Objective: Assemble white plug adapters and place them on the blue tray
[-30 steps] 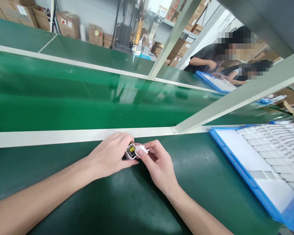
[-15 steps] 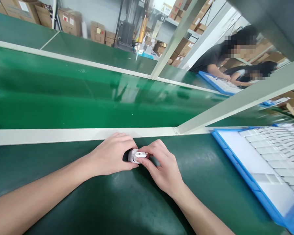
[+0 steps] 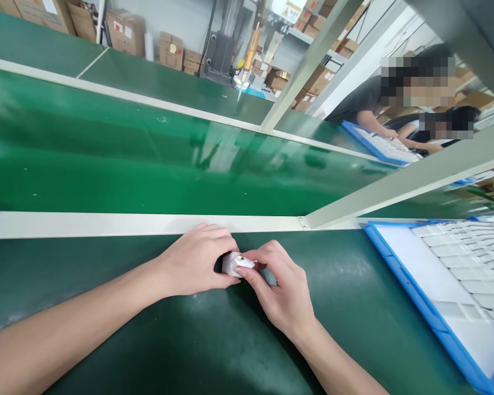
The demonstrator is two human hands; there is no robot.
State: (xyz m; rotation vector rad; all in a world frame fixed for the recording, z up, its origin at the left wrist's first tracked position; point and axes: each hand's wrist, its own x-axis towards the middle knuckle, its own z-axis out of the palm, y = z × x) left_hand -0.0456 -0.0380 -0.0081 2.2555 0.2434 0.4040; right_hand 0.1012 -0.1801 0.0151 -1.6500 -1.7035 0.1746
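Observation:
Both my hands meet over the dark green table top point(image 3: 189, 340), just in front of a white rail. My left hand point(image 3: 193, 260) is closed round a small white charger housing point(image 3: 230, 264). My right hand point(image 3: 282, 288) pinches a white plug cap point(image 3: 243, 264) and presses it against the housing's open end. The two parts touch, and the inside of the housing is hidden.
A blue tray point(image 3: 415, 299) with rows of white parts lies at the right. A green conveyor belt point(image 3: 127, 159) runs behind the white rail point(image 3: 107, 224). Slanted grey frame bars point(image 3: 395, 189) cross above. Other people work at another blue tray point(image 3: 381, 147) far right; cardboard boxes point(image 3: 125, 33) stand behind.
One second ago the housing's yellow inside showed and the cap sat beside it. My right hand has closed the cap onto the housing, and the view has shifted slightly.

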